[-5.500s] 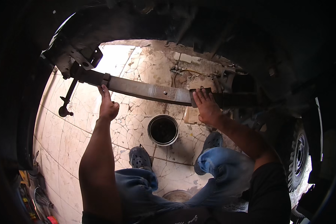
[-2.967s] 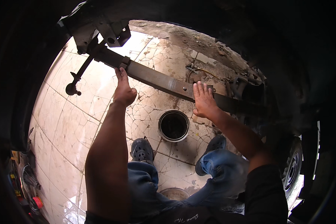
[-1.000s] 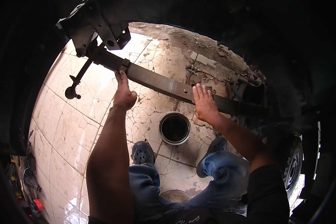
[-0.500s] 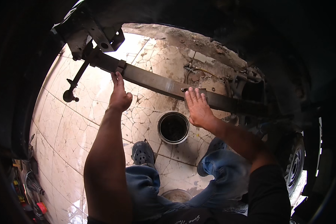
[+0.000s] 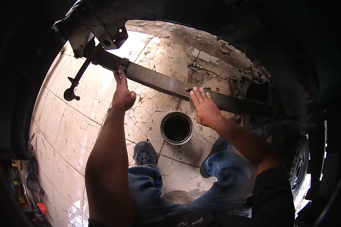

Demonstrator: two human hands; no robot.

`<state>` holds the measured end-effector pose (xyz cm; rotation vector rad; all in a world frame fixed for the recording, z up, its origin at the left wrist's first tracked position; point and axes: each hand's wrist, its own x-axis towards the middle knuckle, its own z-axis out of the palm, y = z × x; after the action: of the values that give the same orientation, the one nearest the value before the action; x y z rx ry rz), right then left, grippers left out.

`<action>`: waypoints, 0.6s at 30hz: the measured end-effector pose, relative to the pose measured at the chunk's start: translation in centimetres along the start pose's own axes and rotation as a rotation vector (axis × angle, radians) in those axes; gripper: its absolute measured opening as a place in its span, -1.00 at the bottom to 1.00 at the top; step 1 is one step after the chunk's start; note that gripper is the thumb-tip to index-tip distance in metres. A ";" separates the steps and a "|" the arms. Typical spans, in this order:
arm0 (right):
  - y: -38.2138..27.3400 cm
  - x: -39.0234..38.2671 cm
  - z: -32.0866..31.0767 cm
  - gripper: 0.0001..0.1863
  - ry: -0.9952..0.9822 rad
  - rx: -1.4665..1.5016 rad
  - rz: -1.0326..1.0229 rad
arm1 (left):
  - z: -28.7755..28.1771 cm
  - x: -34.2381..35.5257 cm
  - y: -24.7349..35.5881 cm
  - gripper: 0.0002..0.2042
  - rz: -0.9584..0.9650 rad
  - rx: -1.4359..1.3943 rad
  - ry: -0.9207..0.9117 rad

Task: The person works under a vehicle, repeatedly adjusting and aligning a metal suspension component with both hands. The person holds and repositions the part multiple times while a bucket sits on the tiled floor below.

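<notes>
A long dark steel leaf spring (image 5: 166, 84) runs from a bracket (image 5: 91, 36) at upper left down to the right under a vehicle. My left hand (image 5: 123, 94) reaches up with its fingertips pressed on the spring beside a small clamp band (image 5: 122, 64), thumb out to the side. My right hand (image 5: 204, 106) lies flat with spread fingers, fingertips on the spring's lower edge near its middle. Neither hand wraps around the spring.
A round dark-mouthed metal can (image 5: 177, 128) stands on the cracked tiled floor (image 5: 64, 125) between my shoes. A thin rod with an eye end (image 5: 72, 87) hangs from the bracket. A wheel (image 5: 297, 170) is at right, tools (image 5: 34, 189) lie at lower left.
My right hand has slipped down a little, from lying over the spring to touching it only with the fingertips. My left hand stays at the clamp band.
</notes>
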<state>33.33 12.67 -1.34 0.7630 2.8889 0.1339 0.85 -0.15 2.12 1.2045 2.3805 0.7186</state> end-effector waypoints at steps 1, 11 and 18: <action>0.7 0.5 0.2 -0.05 0.018 -0.009 -0.007 | 0.8 0.4 -0.9 -0.04 0.027 0.027 0.053; -1.3 0.3 -0.7 0.03 -0.052 0.032 -0.021 | 0.1 0.1 -0.4 -0.06 0.009 -0.040 -0.013; -0.7 2.0 -1.4 0.07 -0.103 0.046 0.137 | 0.0 -0.4 0.0 -0.04 -0.013 -0.008 -0.014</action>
<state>31.02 12.98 -0.31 0.9474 2.7516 0.0421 1.09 -0.45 2.21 1.1859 2.3697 0.7122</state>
